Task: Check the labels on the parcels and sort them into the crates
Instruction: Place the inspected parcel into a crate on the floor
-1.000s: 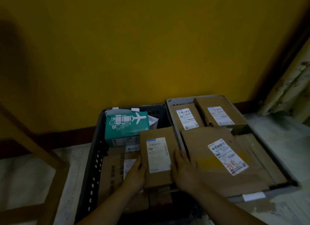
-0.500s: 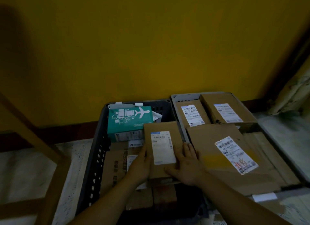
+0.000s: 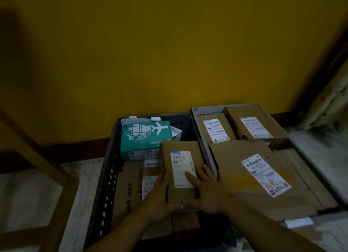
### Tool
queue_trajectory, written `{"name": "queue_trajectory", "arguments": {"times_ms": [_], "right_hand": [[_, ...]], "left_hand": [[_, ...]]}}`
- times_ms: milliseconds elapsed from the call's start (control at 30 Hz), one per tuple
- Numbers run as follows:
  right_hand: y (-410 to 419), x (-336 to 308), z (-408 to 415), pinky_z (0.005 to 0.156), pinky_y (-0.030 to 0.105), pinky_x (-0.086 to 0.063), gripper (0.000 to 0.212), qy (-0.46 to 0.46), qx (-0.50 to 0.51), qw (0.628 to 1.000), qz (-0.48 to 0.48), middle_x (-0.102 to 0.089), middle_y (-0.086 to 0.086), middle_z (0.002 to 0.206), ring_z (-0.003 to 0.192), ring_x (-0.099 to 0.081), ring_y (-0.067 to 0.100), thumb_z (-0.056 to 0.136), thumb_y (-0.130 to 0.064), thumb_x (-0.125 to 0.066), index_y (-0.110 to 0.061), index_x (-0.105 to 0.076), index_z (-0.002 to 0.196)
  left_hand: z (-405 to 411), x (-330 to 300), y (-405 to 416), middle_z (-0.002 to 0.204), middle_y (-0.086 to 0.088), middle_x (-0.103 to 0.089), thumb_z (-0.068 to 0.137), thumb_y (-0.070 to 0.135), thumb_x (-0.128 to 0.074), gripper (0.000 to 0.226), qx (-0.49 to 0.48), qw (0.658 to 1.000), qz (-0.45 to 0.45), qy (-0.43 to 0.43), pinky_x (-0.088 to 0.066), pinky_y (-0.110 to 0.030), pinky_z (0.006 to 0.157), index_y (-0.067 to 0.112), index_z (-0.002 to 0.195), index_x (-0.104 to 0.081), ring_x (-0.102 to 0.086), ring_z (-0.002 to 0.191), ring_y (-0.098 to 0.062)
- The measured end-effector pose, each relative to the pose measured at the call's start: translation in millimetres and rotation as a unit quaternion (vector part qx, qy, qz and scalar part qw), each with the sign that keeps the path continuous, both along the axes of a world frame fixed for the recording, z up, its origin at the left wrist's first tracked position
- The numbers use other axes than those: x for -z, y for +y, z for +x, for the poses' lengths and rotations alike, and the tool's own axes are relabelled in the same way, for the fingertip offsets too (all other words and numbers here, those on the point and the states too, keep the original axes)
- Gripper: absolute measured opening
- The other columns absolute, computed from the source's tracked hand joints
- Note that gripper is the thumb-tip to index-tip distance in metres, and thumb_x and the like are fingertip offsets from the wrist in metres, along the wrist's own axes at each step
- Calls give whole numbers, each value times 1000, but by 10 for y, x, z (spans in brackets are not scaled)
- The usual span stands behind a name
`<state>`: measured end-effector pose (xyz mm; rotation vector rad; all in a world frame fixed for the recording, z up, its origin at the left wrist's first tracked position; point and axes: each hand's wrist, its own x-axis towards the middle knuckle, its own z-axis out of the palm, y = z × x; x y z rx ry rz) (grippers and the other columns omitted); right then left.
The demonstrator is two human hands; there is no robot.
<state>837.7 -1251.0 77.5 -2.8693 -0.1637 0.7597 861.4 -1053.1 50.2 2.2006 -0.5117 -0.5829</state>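
Over the right side of the dark crate (image 3: 113, 169), the brown parcel (image 3: 180, 169) sits lower and further in than it did a second ago, when both hands held it by its sides, higher above the stack. Its white label (image 3: 181, 169) faces up and its far end lies beside the teal box (image 3: 145, 139). That suggests the label has been read and the parcel is being set down here, so this piece of sorting looks nearly done.

Outward from the parcel, the left hand (image 3: 160, 201) grips its near left edge, thumb curled along the bottom. The right hand (image 3: 205, 191) has shifted from the side onto the top: its fingers now lie spread across the lower part of the label and the right edge, pressing rather than clasping, thumb meeting the left thumb at the near edge.

Just beside, the grey crate (image 3: 207, 108) already holds several labelled parcels, the large front one (image 3: 254, 176) lying close to the right wrist.
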Motion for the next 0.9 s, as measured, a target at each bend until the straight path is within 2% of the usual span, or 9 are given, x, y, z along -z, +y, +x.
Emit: {"name": "queue_trajectory", "arguments": {"times_ms": [167,267,300,400,533,600,700,800,900], "right_hand": [[-23,26,-51,108,57,21,116,-30,-9,999,-4,33,1,149,138,33,23,48,-97,-10,-46,15,148],[-10,-92,-99,110,60,-20,100,-145,-22,988,-46,-7,14,158,142,-6,38,69,-94,-7,-39,-14,152],[-24,-94,-115,109,59,-29,96,-151,-22,987,-39,-10,14,159,141,-6,39,73,-91,-9,-38,-19,152],[-36,-69,-203,119,52,-9,95,-55,-18,998,16,23,6,160,137,30,31,71,-82,-28,-41,-5,153],[-8,-152,-258,120,50,-10,79,-66,-4,997,35,18,1,161,144,25,33,87,-62,-49,-39,-13,153],[-10,-155,-311,118,56,-17,83,-81,-6,995,49,8,3,163,140,25,31,77,-68,-33,-36,-21,152],[-30,-116,-363,98,61,-44,73,-137,-20,990,40,-36,14,153,141,-19,46,73,-63,-37,-30,-53,136],[25,-93,-314,110,57,-27,68,-134,-18,990,49,-25,13,158,145,-13,46,82,-54,-48,-26,-46,144],[3,-114,-220,119,49,-13,66,-108,-2,994,12,-3,6,163,148,5,39,94,-48,-48,-29,-25,153]], "left_hand": [[-45,136,75,157,23,-4,56,75,-71,115,-41,993,-91,59,-34,-37,115,60,138,9,-20,144,-7],[-132,167,80,156,18,-12,77,39,-77,99,-64,983,-142,97,-38,-28,111,58,137,0,-28,141,-7],[-153,188,80,156,16,-12,81,30,-76,97,-70,981,-148,100,-38,-25,110,55,138,0,-28,140,-6],[-162,222,75,154,17,-12,84,20,-73,96,-77,978,-162,105,-40,-8,98,52,137,1,-29,136,-4],[-202,279,68,144,25,-11,85,9,-71,95,-82,975,-180,99,-39,-9,100,50,133,1,-26,136,-5],[-222,298,79,147,23,-12,83,7,-71,95,-83,970,-199,113,-40,-24,108,52,134,-4,-28,137,-7],[-208,310,110,147,23,-11,83,10,-71,96,-87,970,-186,131,-38,-26,110,55,133,-2,-27,137,-6],[-171,317,127,140,28,-2,91,21,-64,92,-74,984,-124,106,-26,-6,103,51,130,14,-20,132,1],[-68,297,104,149,26,6,91,35,-62,93,-49,992,-91,68,-23,-8,108,52,131,20,-14,139,-2]]}}
